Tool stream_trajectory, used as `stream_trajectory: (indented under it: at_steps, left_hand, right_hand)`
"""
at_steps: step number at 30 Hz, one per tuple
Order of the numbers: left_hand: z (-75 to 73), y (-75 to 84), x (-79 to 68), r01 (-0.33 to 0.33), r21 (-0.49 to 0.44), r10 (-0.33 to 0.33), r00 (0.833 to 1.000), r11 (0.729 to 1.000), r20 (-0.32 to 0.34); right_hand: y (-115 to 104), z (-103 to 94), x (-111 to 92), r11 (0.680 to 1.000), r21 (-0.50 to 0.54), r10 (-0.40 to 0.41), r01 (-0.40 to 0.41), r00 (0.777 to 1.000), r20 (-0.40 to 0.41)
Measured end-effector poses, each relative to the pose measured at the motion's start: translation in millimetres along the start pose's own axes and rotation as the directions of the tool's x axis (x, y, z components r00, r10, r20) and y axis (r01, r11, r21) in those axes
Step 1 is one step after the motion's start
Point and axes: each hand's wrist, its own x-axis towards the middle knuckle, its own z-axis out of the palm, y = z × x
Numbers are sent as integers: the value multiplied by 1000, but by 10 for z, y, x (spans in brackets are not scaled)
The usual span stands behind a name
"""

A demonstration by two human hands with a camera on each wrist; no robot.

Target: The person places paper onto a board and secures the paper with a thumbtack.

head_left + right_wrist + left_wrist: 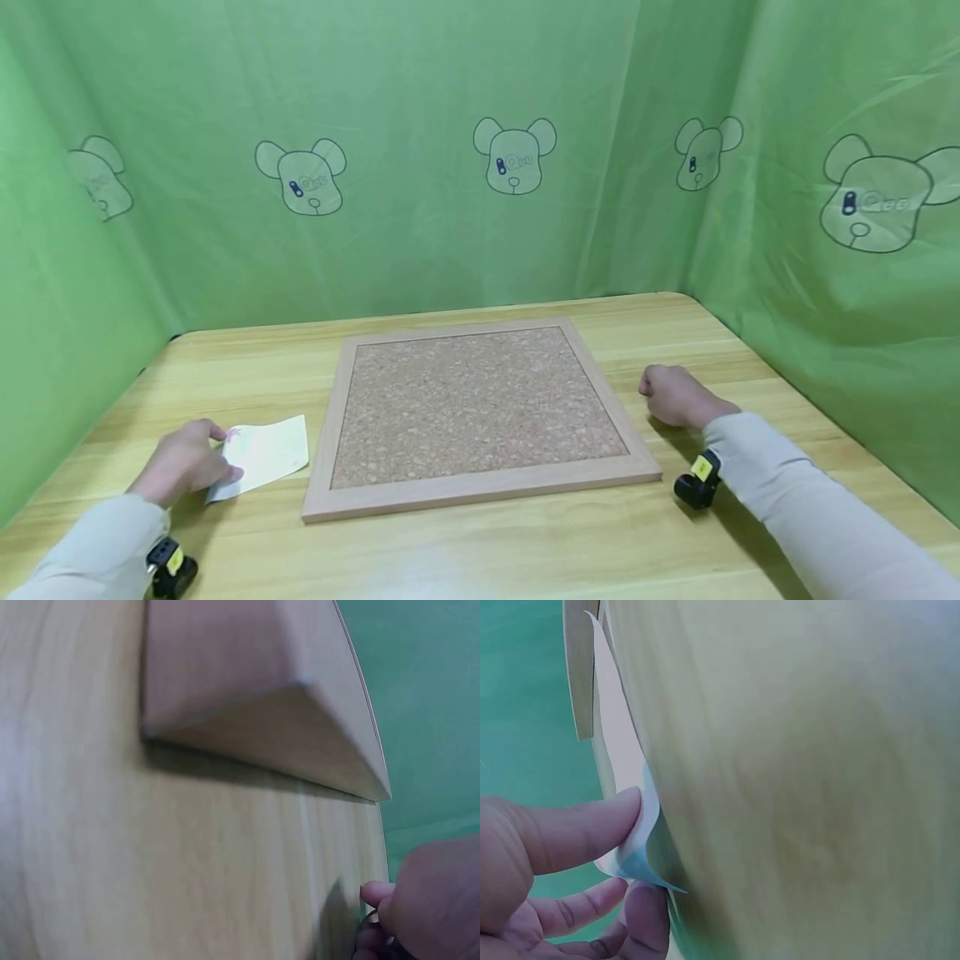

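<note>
at the left, the person's left hand (183,460) has its thumb and fingers pinched on a sheet of paper (272,451), thin, whitish and smooth, roughly four-sided, with a pinkish mark close to the grip. the paper is over the left part of the worktop (480,546), a yellowish wood grain, just beside the cork board (480,408), whose speckled, grainy face sits inside a squared frame (480,486) of plain pale wood. over to the right, past the frame and well apart from the paper, the right hand (681,397) is low at the worktop with its fingers curled inward; whether they hide anything small i can't tell. green cloth (405,242), softly creased and printed with round-eared animal heads, hangs behind and at both sides

the left wrist's view gives what the head view misses: the thumb presses one face of the sheet, fingers back the other, and the gripped end bends in a curl with a bluish tint. the right wrist's view shows how thick the frame is at one corner, a blunt flat-sided block, with the curled fingers apart from it

seen from above, the paper's longer run goes from the left hand rightward and slightly away from the person, its free end towards the frame's left side
</note>
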Motion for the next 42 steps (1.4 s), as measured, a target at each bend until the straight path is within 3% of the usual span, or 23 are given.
stream_trajectory:
  at_steps: [7, 21, 36, 42]
  left_hand:
    - [0, 38, 35, 26, -49, -26, 1000, 998, 8]
    - [8, 61, 9, -21, -33, 19, 998, 999, -68]
    - [-4, -7, 20, -118, 2, 118, 991, 993, -56]
    - [-81, -26, -9, -124, -32, 123, 992, 992, -35]
  right_hand:
    - [45, 36, 5, 1000, 13, -8, 8, 999, -51]
    - [108, 26, -10, 999, 31, -12, 14, 996, -88]
    - [93, 26, -2, 999, -30, -42, 38, 992, -118]
    - [103, 41, 4, 999, -30, -26, 23, 993, -113]
